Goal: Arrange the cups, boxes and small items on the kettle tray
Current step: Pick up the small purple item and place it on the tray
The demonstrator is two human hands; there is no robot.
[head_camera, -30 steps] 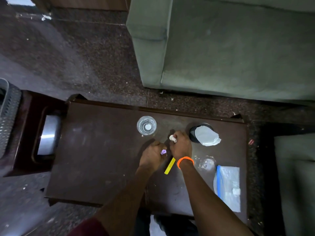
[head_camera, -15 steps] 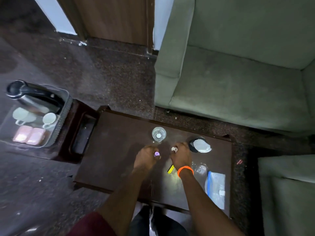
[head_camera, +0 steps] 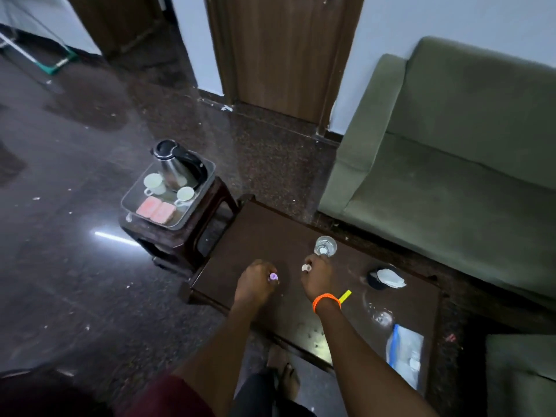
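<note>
Tray point(head_camera: 192, 216) with kettle point(head_camera: 174, 167), 2 cups point(head_camera: 155, 183), both hands' fingers pinching small items.

Dim room, slight motion blur, floor point(head_camera: 114, 237) glare, wide-angle edge distortion.

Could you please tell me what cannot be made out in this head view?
- Small purple-topped item: the left hand grips it, hiding its body.
- Small white item: mostly inside the right hand.
- Two pink boxes on the grey kettle tray: labels too small.
- Clear zip bag: contents blurred.
- Black round dish: white crumpled paper covers its inside.
</note>
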